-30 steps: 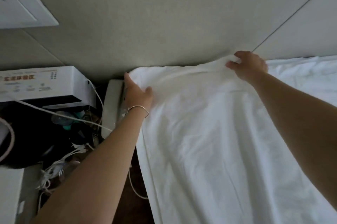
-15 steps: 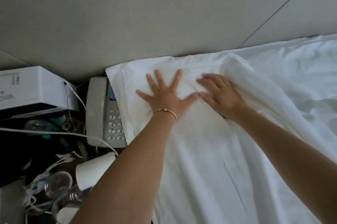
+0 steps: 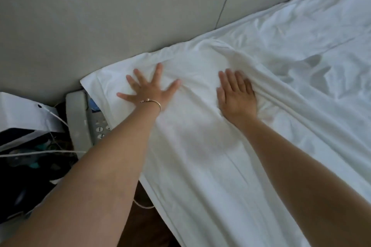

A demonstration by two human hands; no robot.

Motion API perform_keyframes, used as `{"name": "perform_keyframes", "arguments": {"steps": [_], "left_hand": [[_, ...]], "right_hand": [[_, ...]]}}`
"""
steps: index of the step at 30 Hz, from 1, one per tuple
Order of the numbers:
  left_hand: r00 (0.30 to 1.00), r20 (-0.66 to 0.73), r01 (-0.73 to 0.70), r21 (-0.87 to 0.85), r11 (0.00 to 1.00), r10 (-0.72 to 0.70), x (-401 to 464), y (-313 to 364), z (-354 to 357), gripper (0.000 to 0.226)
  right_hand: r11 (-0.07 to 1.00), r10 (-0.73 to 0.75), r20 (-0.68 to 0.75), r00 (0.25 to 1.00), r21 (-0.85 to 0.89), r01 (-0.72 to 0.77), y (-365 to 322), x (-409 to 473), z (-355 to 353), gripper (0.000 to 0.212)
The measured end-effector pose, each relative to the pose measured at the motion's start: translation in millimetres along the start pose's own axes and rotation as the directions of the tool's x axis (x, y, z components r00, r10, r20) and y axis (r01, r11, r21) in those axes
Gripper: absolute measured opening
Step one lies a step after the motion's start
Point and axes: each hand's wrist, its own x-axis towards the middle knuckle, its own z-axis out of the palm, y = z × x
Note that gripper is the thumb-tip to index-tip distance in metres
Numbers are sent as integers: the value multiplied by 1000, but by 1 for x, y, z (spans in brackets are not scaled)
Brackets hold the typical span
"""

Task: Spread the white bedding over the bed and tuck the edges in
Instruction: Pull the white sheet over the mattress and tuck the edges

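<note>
Fingers of my left hand [image 3: 149,91] and right hand [image 3: 236,97] lie flat, gripping nothing; I should sweep the white bedding [image 3: 200,146] outward evenly.

Both arms reach out straight. The left hand [image 3: 149,94] lies flat, palm down, with its fingers [image 3: 158,70] spread wide and a thin bracelet at the wrist. The right hand [image 3: 236,96] lies flat too, fingers close together. Its little finger may be partly hidden; it is hard to tell.
</note>
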Motion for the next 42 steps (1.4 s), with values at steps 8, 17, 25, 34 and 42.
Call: {"name": "perform_keyframes", "arguments": {"steps": [8,17,25,34,42], "left_hand": [[952,-161,-234,167,958,261,-107,41,65,60],[589,62,-778,313,545,806,-308,19,198,65],[284,322,-919,360,161,903,-410,-35,248,59],[-279,423,-924,127,-361,862,-483,-106,271,56],[62,263,-952,306,-23,963,-513,-85,281,41]], "right_hand": [[993,37,163,986,100,-54,35,-160,6,62],[977,163,126,979,119,-178,92,-386,33,53],[937,297,170,939,139,-322,98,-594,69,52],[896,418,-186,889,244,-370,40,-727,78,57],[592,771,135,623,209,-778,54,-746,63,42]]}}
